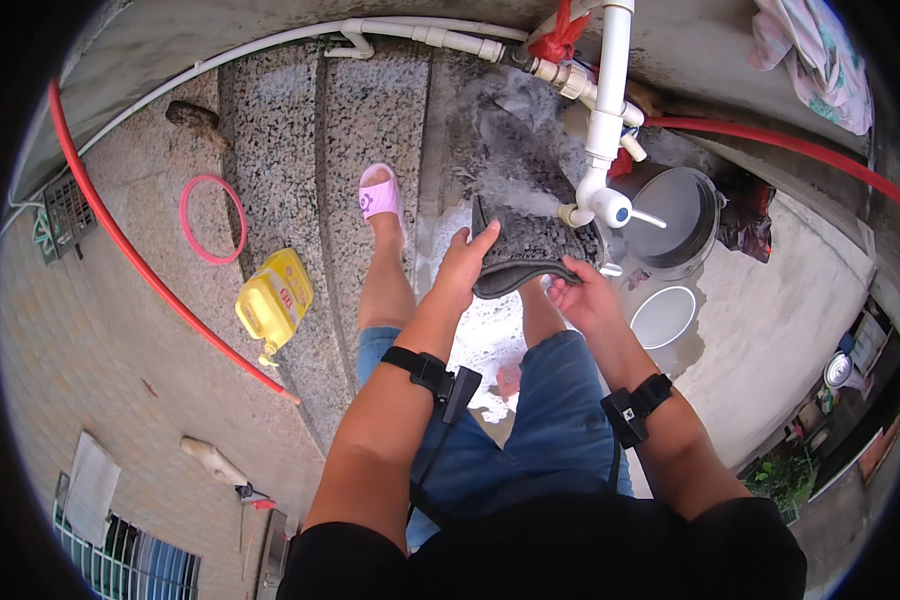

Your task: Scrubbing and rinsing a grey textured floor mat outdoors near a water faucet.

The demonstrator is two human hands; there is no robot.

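Observation:
Both hands hold a dark grey, wet mat [540, 236] by its near edge, under a white plastic tap [611, 207]. My left hand [464, 266] grips the left corner, thumb on top. On the right side, my right hand [585, 292] pinches the edge with the thumb above and curled fingers below. White water sprays from the tap's mouth over the mat, and its far end spreads toward the pipes, partly hidden by spray. The near edge is folded up, showing a dark border.
Right of the tap stands a bucket [675, 225] of water, with a white basin [663, 318] nearer. To the left are a yellow jug [276, 298], a pink ring [213, 220] and a red hose [150, 268]. White pipes [605, 120] rise beyond the mat. Speckled stone steps [375, 110] lie left.

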